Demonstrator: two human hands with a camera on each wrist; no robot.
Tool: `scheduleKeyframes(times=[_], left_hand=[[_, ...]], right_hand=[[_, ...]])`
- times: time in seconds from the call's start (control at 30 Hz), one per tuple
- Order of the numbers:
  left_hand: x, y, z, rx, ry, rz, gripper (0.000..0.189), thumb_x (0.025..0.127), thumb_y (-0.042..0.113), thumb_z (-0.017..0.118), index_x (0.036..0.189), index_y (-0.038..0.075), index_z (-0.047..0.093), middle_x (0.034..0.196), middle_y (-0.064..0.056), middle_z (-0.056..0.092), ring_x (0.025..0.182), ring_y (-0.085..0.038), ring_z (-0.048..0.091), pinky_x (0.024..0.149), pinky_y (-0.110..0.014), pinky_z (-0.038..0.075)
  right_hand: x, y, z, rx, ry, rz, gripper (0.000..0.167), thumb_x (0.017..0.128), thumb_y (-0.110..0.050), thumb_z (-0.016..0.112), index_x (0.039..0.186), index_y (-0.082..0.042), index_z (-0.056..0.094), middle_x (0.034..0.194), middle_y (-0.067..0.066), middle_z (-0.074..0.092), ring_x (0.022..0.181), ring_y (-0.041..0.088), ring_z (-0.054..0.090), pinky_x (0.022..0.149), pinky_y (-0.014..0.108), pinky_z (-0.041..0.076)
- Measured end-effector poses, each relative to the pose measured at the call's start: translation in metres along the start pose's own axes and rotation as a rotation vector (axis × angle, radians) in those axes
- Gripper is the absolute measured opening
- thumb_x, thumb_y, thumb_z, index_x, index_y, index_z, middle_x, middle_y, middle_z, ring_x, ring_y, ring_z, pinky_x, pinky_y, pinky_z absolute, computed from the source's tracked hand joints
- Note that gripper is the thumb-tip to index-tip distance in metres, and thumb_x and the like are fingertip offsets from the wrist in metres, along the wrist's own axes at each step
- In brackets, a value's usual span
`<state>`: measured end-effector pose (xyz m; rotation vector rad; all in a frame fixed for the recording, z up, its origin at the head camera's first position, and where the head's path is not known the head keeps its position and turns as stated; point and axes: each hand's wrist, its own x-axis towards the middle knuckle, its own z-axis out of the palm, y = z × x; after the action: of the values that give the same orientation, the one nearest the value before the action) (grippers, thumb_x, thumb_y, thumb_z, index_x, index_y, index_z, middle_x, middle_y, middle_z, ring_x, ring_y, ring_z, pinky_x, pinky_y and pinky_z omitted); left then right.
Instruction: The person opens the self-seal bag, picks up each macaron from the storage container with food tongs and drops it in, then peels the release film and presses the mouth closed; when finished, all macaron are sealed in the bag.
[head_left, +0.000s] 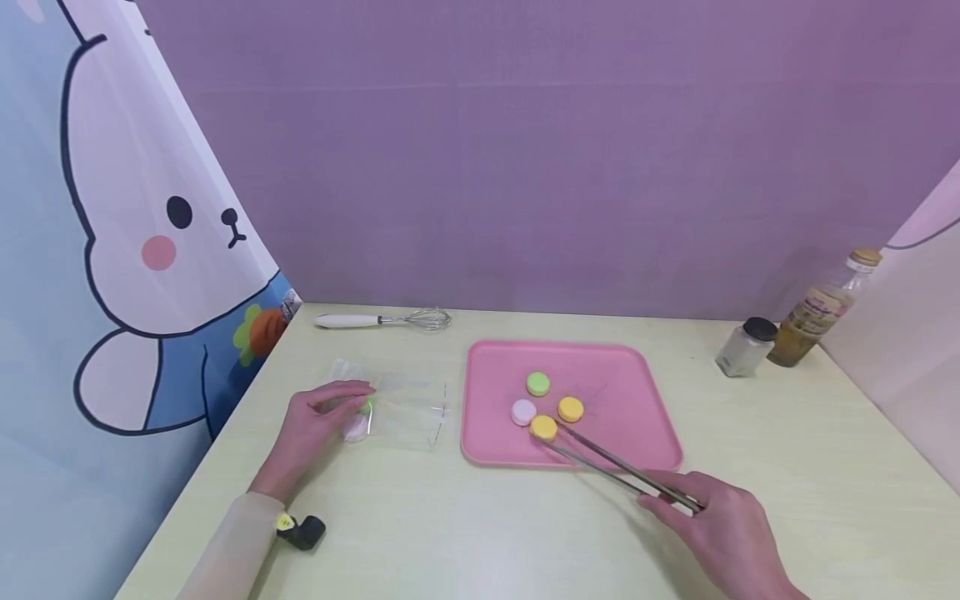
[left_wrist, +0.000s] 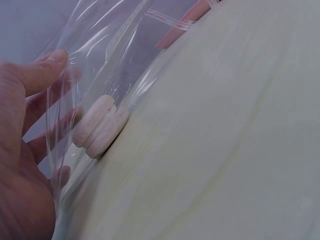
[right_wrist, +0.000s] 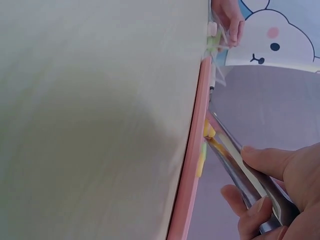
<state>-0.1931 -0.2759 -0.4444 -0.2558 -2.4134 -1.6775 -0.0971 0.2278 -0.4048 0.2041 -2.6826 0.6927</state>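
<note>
My left hand (head_left: 315,425) pinches the left end of a clear plastic bag (head_left: 408,412), thumb on the near film and fingers behind it. Inside the bag lie a pale pink macaron (left_wrist: 100,127) and a green macaron (head_left: 367,406), the latter partly hidden by the fingers. My right hand (head_left: 723,525) grips a pair of metal tongs (head_left: 617,471) between thumb and fingers. The tongs' tips lie on either side of a yellow macaron (head_left: 543,428) at the front of the pink tray (head_left: 630,375). Close by are another yellow macaron (head_left: 571,409), a lilac one (head_left: 523,412) and a green one (head_left: 537,383).
A white-handled whisk (head_left: 382,320) lies along the back left of the table. At the back right stand a small jar (head_left: 745,348) with a black lid and a corked bottle (head_left: 817,312). A purple cloth (head_left: 525,167) hangs behind the table.
</note>
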Motion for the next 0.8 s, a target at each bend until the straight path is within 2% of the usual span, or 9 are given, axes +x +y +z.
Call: scheduleKeyframes(times=[0.23,0.37,0.5,0.8], left_hand=[[0.0,0.0,0.0,-0.004,-0.003,-0.01,0.024,0.096,0.024,0.073,0.115,0.011,0.078,0.123,-0.002,0.071,0.126,-0.013,0.057,0.108,-0.018,0.037],[0.0,0.001,-0.001,-0.009,0.0,-0.021,0.024,0.096,0.026,0.073,0.115,0.012,0.078,0.123,-0.001,0.071,0.126,-0.012,0.056,0.108,-0.018,0.036],[0.0,0.001,-0.001,-0.013,0.0,-0.02,0.025,0.095,0.025,0.073,0.115,0.011,0.077,0.124,-0.003,0.071,0.126,-0.012,0.056,0.107,-0.018,0.037],[0.001,0.0,0.0,-0.037,-0.002,-0.003,0.025,0.095,0.023,0.074,0.115,0.008,0.077,0.123,-0.005,0.071,0.125,-0.013,0.057,0.107,-0.018,0.037]], right_hand=[[0.001,-0.012,-0.001,0.022,0.005,-0.028,0.028,0.072,-0.028,0.093,0.098,-0.025,0.082,0.083,-0.016,0.073,0.065,-0.001,0.055,0.055,0.021,0.048],[0.004,-0.019,0.002,0.053,0.033,-0.128,0.03,0.069,-0.022,0.094,0.096,-0.027,0.082,0.076,-0.026,0.063,0.059,-0.003,0.048,0.05,0.017,0.041],[0.008,-0.029,0.008,0.075,0.031,-0.217,0.032,0.069,-0.019,0.094,0.097,-0.028,0.081,0.074,-0.029,0.054,0.056,-0.004,0.04,0.047,0.016,0.035],[0.024,-0.056,0.027,0.14,0.028,-0.32,0.023,0.07,-0.024,0.093,0.091,-0.023,0.082,0.076,-0.026,0.06,0.058,-0.007,0.041,0.046,0.013,0.036]])
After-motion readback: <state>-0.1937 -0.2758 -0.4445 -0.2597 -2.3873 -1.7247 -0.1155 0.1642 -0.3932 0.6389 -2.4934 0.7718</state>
